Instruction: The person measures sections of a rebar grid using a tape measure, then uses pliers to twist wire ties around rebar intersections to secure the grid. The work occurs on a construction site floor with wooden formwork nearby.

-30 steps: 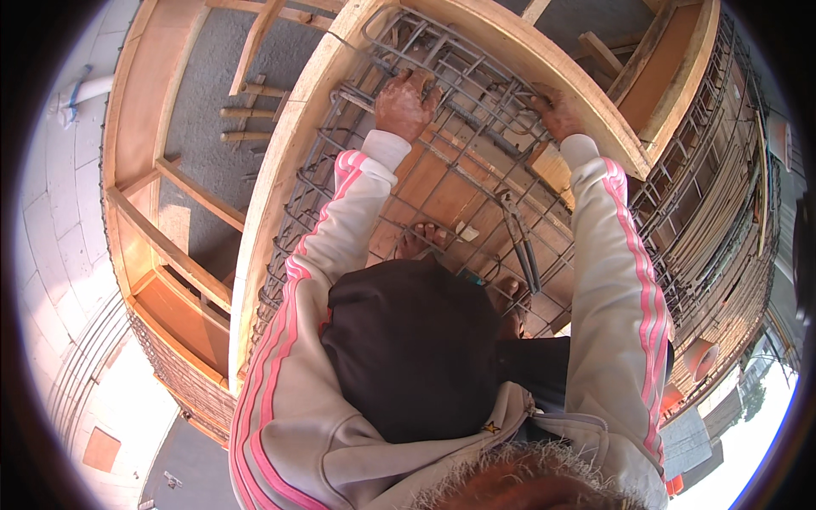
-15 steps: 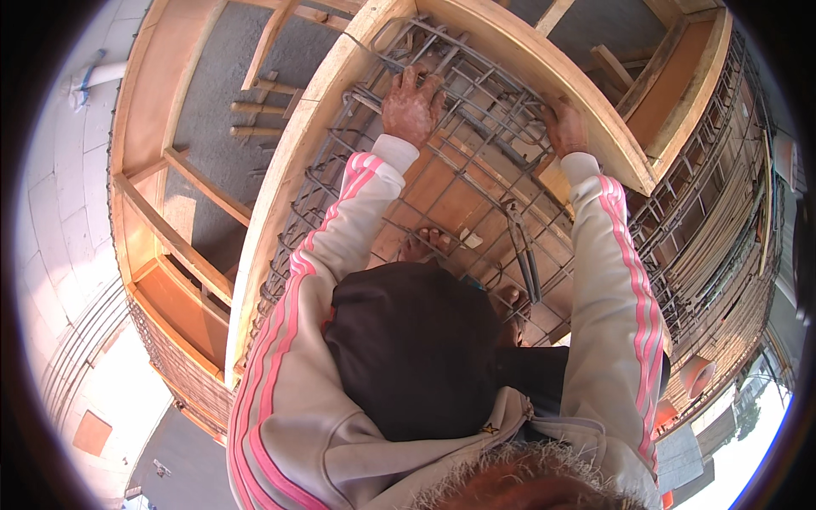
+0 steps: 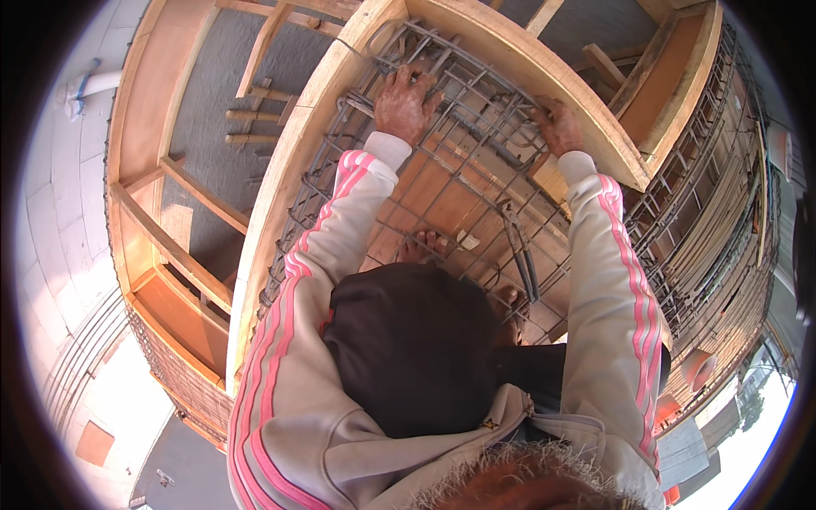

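Both my hands are at the far end of a cage of steel rebar (image 3: 459, 183) inside a wooden formwork box. My left hand (image 3: 404, 106) is closed over bars near the far left corner, its fingers curled down among them. By the far right board, my right hand (image 3: 558, 127) has its fingers bent inward around the end of the rebar; what lies beneath them is partly hidden. Dark-handled nippers (image 3: 520, 255) rest on the mesh nearer to me, jaws pointing away, and neither hand touches them.
A wooden board (image 3: 297, 161) borders the cage on the left, and another board (image 3: 527, 72) crosses the far side. My bare foot (image 3: 422, 245) stands within the mesh. More rebar (image 3: 714, 221) lies to the right. Timber braces (image 3: 204, 191) span the form at left.
My right hand has shifted slightly left, and its fingers now bend further inward over the bars. My left hand stays on nearly the same bars. The nippers have not moved on the mesh.
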A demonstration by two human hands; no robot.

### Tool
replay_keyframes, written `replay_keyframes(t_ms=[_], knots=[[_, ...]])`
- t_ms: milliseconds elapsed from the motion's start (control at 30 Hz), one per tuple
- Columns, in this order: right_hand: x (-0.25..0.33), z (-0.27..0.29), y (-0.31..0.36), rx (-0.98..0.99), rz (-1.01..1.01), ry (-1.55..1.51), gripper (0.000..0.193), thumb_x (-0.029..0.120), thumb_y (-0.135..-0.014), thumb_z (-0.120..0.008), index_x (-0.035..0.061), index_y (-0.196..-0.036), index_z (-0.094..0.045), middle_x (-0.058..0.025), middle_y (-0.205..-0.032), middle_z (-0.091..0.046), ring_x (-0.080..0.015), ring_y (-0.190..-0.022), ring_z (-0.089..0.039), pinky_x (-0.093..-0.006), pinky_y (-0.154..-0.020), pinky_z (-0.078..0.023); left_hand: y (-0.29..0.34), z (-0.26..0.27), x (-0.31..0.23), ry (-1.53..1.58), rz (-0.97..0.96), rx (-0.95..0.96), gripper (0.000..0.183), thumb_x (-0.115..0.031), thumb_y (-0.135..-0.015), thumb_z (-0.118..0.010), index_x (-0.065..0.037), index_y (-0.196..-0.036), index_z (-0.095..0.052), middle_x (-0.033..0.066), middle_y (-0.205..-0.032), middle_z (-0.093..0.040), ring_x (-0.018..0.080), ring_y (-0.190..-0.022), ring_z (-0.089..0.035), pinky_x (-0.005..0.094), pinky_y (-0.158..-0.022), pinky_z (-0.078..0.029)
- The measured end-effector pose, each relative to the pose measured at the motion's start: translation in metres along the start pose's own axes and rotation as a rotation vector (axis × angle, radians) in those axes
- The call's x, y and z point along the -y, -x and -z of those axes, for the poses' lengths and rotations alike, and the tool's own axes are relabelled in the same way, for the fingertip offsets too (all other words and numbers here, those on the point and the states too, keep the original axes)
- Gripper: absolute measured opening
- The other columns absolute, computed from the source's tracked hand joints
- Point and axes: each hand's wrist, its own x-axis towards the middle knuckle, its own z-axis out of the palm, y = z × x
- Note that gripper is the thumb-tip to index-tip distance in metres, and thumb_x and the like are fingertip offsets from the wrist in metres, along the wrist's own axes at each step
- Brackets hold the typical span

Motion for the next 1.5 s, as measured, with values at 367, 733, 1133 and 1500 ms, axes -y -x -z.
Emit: replay_keyframes(t_ms=[367,733,1133,1500], knots=[[0.014,0.012,0.007,0.178,-0.273,-0.266,0.041,0.03,-0.095,-0.062,0.0107,-0.131,-0.063,-0.011,-0.085,-0.069,-0.0176,-0.059,-0.061,-0.0372,-0.068,-0.052,-0.004,-0.003,0.005,-0.016,-0.022,0.017,0.028,-0.03,-0.084,-0.073,-0.012,-0.105,-0.069,0.0093,-0.117,-0.058,0.0346,-0.105,-0.059,0.046,-0.088,-0.05],[0.01,0.013,0.001,0.181,-0.198,-0.264,0.053,0.035,-0.096,-0.066,-0.0004,-0.135,-0.057,-0.0115,-0.092,-0.068,-0.0138,-0.058,-0.056,-0.0316,-0.058,-0.049,-0.006,-0.003,0.009,-0.02,-0.04,0.012,0.03,-0.03,-0.083,-0.074,-0.011,-0.106,-0.069,0.0099,-0.118,-0.059,0.0343,-0.103,-0.061,0.0456,-0.086,-0.051],[0.005,0.024,0.002,0.249,-0.233,-0.384,0.052,0.032,-0.094,-0.067,-0.0067,-0.128,-0.059,-0.0098,-0.09,-0.067,-0.012,-0.058,-0.052,-0.03,-0.06,-0.045,-0.008,0.0,0.007,-0.039,-0.076,0.01,0.03,-0.029,-0.082,-0.076,-0.01,-0.104,-0.069,0.0106,-0.116,-0.06,0.0342,-0.102,-0.061,0.0455,-0.085,-0.052],[0.004,0.018,0.004,0.174,-0.266,-0.435,0.051,0.03,-0.094,-0.067,-0.0063,-0.128,-0.059,-0.0096,-0.093,-0.068,-0.0115,-0.06,-0.052,-0.029,-0.061,-0.045,-0.009,-0.001,0.008,-0.046,-0.084,0.001,0.031,-0.031,-0.082,-0.075,-0.012,-0.105,-0.07,0.009,-0.112,-0.061,0.0338,-0.104,-0.059,0.0448,-0.088,-0.051]])
